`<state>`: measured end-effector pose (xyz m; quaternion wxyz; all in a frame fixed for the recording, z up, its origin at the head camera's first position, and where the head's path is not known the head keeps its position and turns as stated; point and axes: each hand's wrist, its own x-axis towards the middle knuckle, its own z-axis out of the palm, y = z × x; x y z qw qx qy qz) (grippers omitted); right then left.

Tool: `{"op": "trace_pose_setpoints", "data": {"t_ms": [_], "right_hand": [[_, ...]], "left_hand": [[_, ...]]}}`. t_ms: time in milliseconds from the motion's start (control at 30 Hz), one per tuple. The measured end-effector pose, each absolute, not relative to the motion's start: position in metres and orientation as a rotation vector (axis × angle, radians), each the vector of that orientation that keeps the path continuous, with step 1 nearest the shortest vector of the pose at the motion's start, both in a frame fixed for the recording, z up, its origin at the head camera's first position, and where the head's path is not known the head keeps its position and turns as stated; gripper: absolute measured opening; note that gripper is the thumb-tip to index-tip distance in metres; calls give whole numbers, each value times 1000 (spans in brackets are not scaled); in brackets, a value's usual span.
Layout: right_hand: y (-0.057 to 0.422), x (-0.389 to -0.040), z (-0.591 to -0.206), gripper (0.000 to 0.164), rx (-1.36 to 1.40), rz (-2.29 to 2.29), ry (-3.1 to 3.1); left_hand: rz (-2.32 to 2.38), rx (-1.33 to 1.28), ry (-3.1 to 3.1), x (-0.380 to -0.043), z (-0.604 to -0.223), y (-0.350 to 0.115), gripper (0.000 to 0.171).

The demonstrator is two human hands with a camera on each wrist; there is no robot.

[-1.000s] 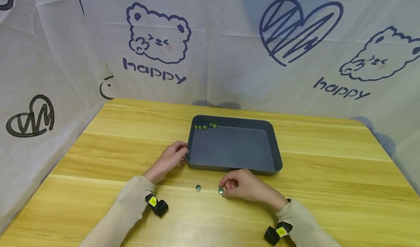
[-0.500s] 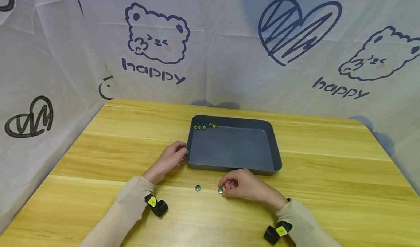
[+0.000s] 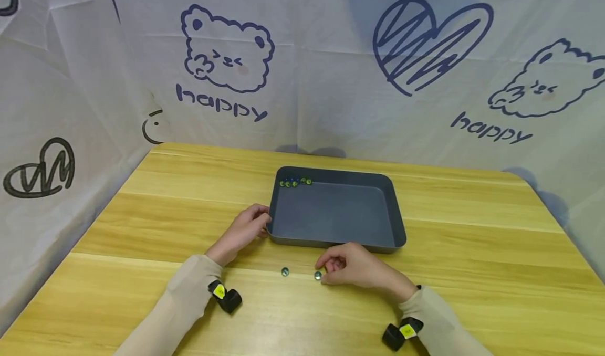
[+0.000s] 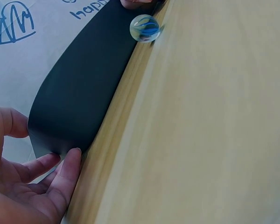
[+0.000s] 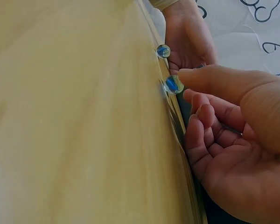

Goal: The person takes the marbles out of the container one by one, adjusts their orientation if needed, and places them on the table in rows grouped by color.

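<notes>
A shallow dark grey tray (image 3: 337, 209) rests on the wooden table. My left hand (image 3: 244, 230) touches its left side near the front corner; in the left wrist view the fingertips (image 4: 71, 161) press lightly against the tray's outer wall. My right hand (image 3: 354, 267) is in front of the tray, thumb and forefinger apart beside a clear marble with a blue swirl (image 3: 317, 275). In the right wrist view the thumb tip is at this marble (image 5: 174, 84), with the other fingers loosely curled. A second clear marble (image 3: 285, 272) lies to its left.
Several yellow-green marbles (image 3: 288, 184) and blue marbles (image 3: 292, 179) sit along the tray's back left corner. Behind the wooden table (image 3: 142, 214) hangs a white cloth (image 3: 326, 98) with drawings. Both wrists wear black straps with small cameras.
Right thumb and forefinger have drawn very slightly away from the marble beside them. The left hand, the tray and the marbles look unmoved.
</notes>
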<state>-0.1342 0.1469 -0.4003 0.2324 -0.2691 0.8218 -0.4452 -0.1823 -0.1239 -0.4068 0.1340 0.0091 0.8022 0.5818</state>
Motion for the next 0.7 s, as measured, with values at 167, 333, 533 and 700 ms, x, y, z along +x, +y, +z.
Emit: {"op": "trace_pose_setpoints", "data": {"t_ms": [167, 333, 533, 700], "right_hand": [[149, -134, -398, 18, -730, -1232, 2226], [155, -133, -388, 25, -724, -1217, 2189], [163, -134, -370, 29, -720, -1252, 2213], [173, -135, -351, 30, -638, -1292, 2291]], "left_hand": [[1694, 14, 2317, -181, -408, -124, 42], [1704, 12, 2315, -181, -410, -124, 41], [1701, 34, 2334, -183, -411, -126, 42], [1706, 41, 2327, -182, -411, -124, 41]]}}
